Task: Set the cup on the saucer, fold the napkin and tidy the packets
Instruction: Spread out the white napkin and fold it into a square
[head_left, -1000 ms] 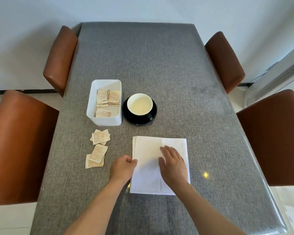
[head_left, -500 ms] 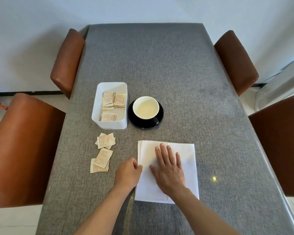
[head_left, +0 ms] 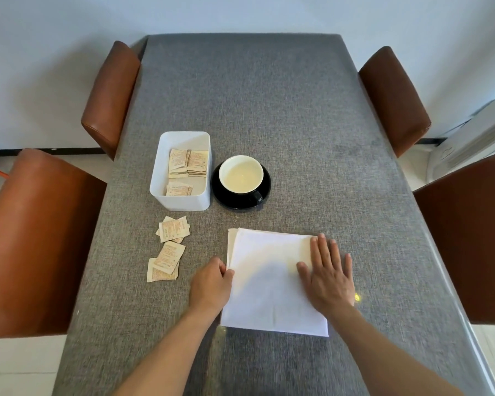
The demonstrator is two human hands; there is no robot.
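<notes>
Napkin [head_left: 272, 281]: laid folded near the table's [head_left: 269, 110] near edge.
Right hand [head_left: 327, 277]: pressed flat, fingers spread, on its right side.
Left hand [head_left: 210, 284]: curled, pinching its left edge.
Cup [head_left: 240, 174]: seated on saucer [head_left: 226, 195].
Packets [head_left: 167, 248]: left loose beside the box [head_left: 180, 201].

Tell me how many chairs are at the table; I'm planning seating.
4: far left chair, near left chair, far right chair, near right chair. Any chair at the near end would be out of view.
</notes>
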